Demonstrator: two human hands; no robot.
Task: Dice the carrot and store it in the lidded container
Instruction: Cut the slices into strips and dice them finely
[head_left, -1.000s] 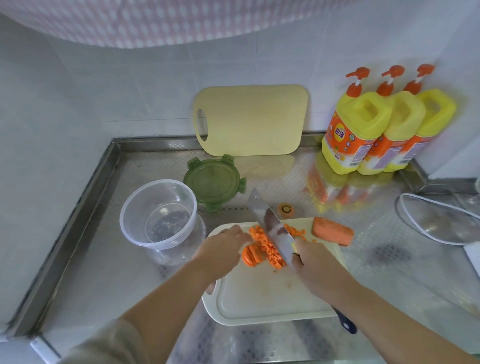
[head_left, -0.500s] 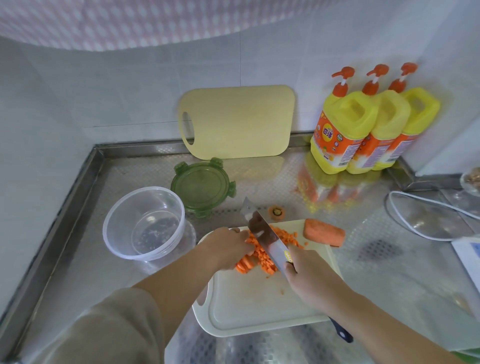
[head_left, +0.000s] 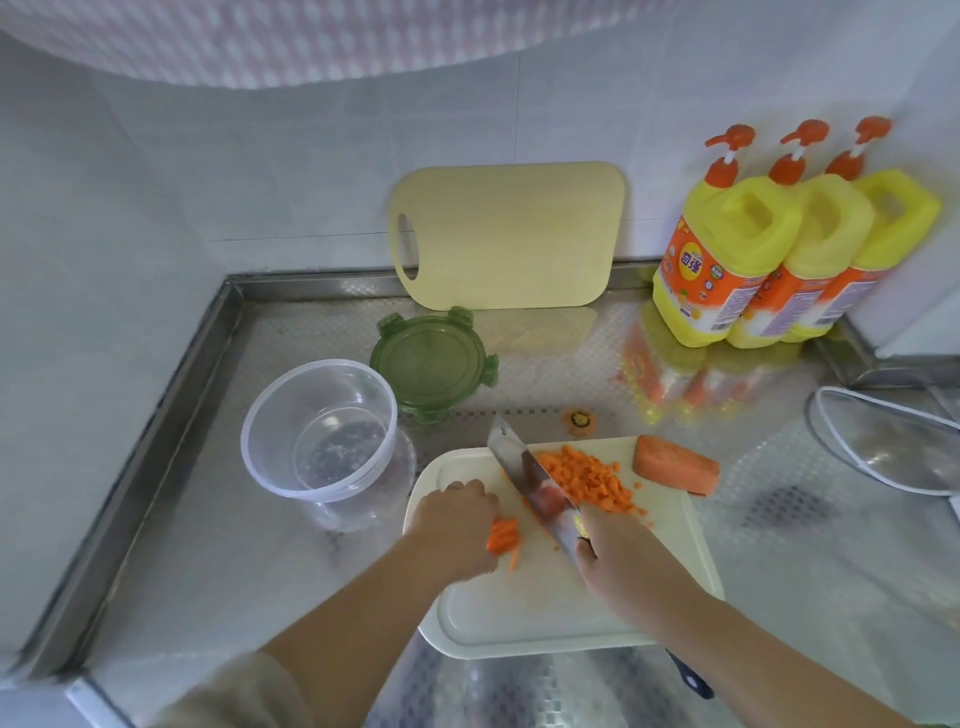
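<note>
Dicing under way; the container (head_left: 317, 431) holds no carrot, and the lid (head_left: 431, 361) lies off, beside it on the counter (head_left: 779, 545).
The left hand (head_left: 457, 525) pins a bundle of carrot strips (head_left: 503, 535) to the board (head_left: 545, 608), fingers (head_left: 467, 491) curled over them. The right hand (head_left: 623, 561) grips the knife (head_left: 530, 478) by its handle, blade between the strips and the dice (head_left: 587, 475). An uncut chunk (head_left: 675, 470) lies at the board's far right. Recommended: tuck fingertips behind knuckles, feed the strips squarely, cut even widths, keep dice off the board edge.
</note>
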